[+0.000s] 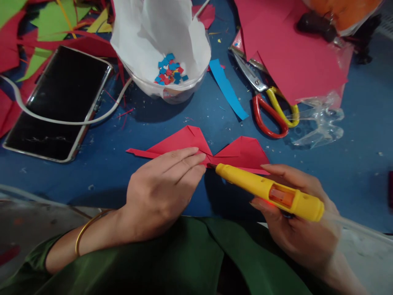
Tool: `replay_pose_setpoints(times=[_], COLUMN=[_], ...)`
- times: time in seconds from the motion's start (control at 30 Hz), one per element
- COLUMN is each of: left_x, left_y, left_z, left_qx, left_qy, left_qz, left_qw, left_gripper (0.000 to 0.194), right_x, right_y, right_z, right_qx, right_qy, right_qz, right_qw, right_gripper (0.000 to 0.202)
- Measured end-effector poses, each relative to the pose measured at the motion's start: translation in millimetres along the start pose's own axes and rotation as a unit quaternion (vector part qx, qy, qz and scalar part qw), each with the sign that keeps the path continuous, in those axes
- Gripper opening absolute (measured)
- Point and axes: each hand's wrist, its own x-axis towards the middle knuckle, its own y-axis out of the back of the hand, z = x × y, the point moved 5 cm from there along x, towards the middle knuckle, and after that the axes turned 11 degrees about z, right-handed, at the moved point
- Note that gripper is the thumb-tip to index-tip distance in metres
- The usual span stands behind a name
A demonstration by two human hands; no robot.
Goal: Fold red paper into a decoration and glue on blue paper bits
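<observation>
My right hand [302, 217] is wrapped round a yellow hot glue gun [245, 180], with a clear glue stick coming out of its rear and a small orange-red light glowing in its side. The dark nozzle meets the front edge of a folded red paper [241, 157], near its middle notch. My left hand [166, 186] holds the left half of this paper against the table, fingers close together and its thumb hidden from view. Two peaked, creased parts of the paper rise beyond my fingers, and a thin strip sticks out at the left end.
A paper-lined bowl [202, 78] with small blue and red paper bits stands behind the work. Beside it lie a blue strip [229, 90], scissors [270, 112], clear plastic [322, 123] and red sheets [301, 49]. At left, a white cable [70, 122] crosses a phone [64, 94] near scraps [58, 22].
</observation>
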Motion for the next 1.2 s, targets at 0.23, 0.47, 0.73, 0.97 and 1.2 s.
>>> replay_pose_setpoints(times=[0.23,0.47,0.73,0.97,1.2], left_x=[1,1,0,1,1], left_y=[0.8,0.8,0.8,0.8,0.8], left_z=[0,0,0,0,0], left_qx=[-0.006,-0.001,-0.002,-0.007,0.002], left_qy=[0.008,-0.006,-0.001,0.003,-0.003], left_qz=[-0.005,0.009,0.001,0.003,0.006], left_qw=[1.0,1.0,1.0,1.0,1.0], left_gripper=[0.017,0.015,0.014,0.014,0.014], right_x=[1,1,0,-4,-7], right_y=[-1,1,4,8,10], right_z=[-3,-2,0,4,8], right_qx=[-0.007,-0.017,-0.051,-0.064,-0.064], right_qy=[0.016,0.018,0.037,0.03,0.008], right_qz=[0.002,0.007,0.017,0.016,0.026], right_qw=[1.0,1.0,0.998,0.997,0.998], right_gripper=[0.038,0.039,0.039,0.044,0.041])
